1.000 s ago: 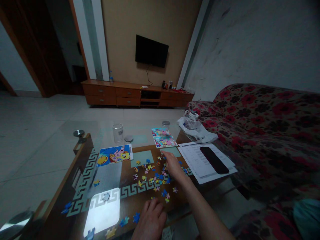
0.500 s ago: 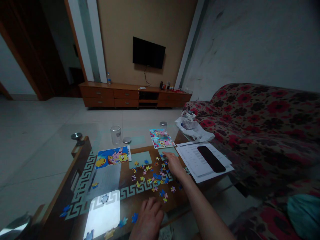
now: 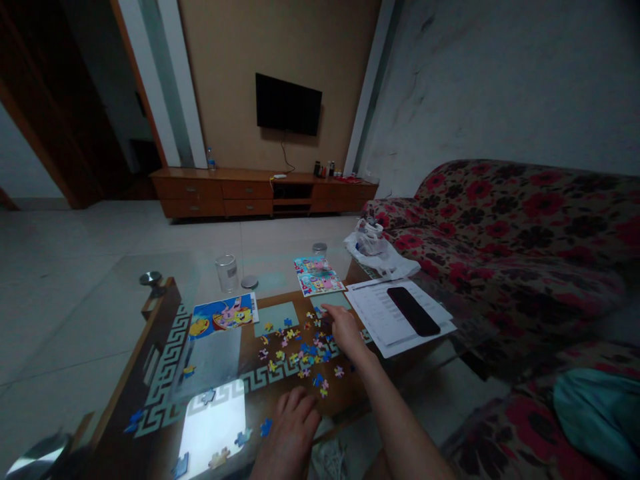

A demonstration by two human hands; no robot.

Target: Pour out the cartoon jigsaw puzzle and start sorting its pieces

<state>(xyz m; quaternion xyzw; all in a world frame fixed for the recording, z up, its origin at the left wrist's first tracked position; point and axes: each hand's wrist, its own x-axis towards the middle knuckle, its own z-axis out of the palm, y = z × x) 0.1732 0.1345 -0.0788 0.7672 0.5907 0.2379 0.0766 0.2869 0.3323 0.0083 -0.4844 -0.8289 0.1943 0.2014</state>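
Note:
Many small jigsaw pieces (image 3: 305, 353) in blue, yellow and pink lie loose on the glass-topped coffee table. My right hand (image 3: 345, 330) reaches over the far right side of the pile, index finger stretched out and its tip down by the tabletop. A blue bit shows near that fingertip; whether it is touched I cannot tell. My left hand (image 3: 295, 423) rests at the near edge, its fingers lying flat and slightly bent. Just left of it is a blue jigsaw piece (image 3: 266, 427). A jigsaw picture (image 3: 224, 315) of cartoon figures lies beyond the pieces.
Beyond the pieces are a clear glass jar (image 3: 227, 273), a metal lid (image 3: 249, 282), picture cards (image 3: 320, 283) and another lidded jar (image 3: 319, 251). Paper sheets (image 3: 373, 320) with a black phone (image 3: 413, 311) lie right, below a white plastic bag (image 3: 383, 253). A flowered sofa (image 3: 480, 220) flanks the table.
The view has shifted slightly. My right hand stays over the far right of the pile, with its index finger still out. My left hand remains at the near edge.

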